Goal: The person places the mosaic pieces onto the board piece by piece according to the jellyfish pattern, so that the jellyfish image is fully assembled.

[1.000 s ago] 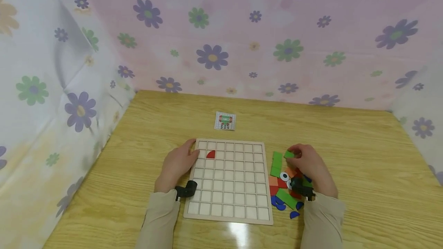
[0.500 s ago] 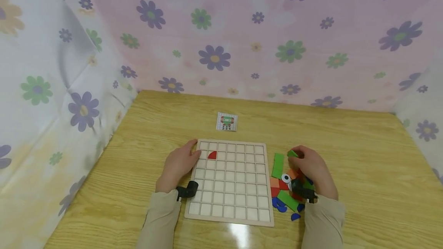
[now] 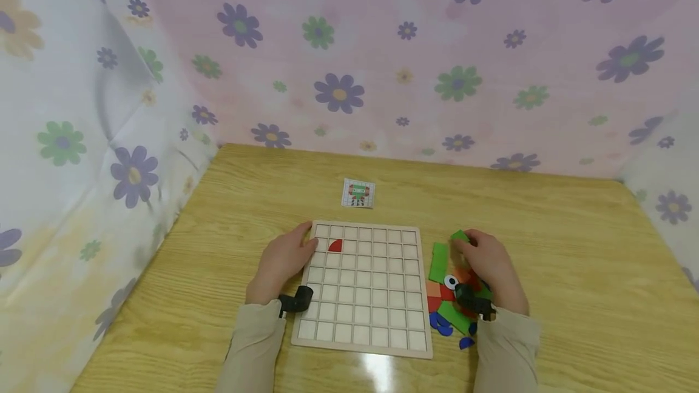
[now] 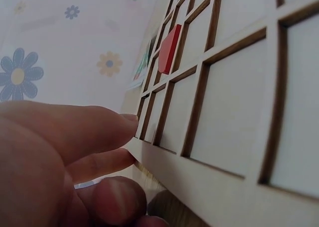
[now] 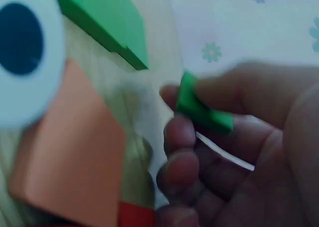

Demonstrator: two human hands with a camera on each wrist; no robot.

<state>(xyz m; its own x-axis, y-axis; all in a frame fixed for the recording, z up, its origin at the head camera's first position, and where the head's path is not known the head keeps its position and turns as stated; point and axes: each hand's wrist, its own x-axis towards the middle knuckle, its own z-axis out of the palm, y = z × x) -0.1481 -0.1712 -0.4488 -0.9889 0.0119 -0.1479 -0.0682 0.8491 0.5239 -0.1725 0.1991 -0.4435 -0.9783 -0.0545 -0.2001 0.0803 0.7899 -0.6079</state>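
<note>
My left hand point(image 3: 281, 262) grips the left edge of a pale wooden grid board point(image 3: 360, 352), the thumb on the rim and the other fingers bent at its side. A red quarter-circle tile point(image 3: 335, 246) sits in a cell in the board's second row; in the left wrist view that red tile point(image 4: 170, 49) stands proud of its cell. Right of the board, my right hand point(image 3: 494, 267) pinches a small green tile point(image 5: 202, 107) between thumb and fingers, held over the loose pieces.
Loose pieces lie right of the board: green strips point(image 3: 438, 262), an eye disc point(image 3: 451, 282), an orange piece point(image 5: 75, 152), red tiles and several blue half-circles point(image 3: 445, 331). Behind the board lies a small pattern card point(image 3: 358, 193). Flowered cloth point(image 3: 371, 53) hangs behind the table.
The green tile in my right hand has turned and been drawn slightly away from the green strip beside it. My left hand and the board keep their places.
</note>
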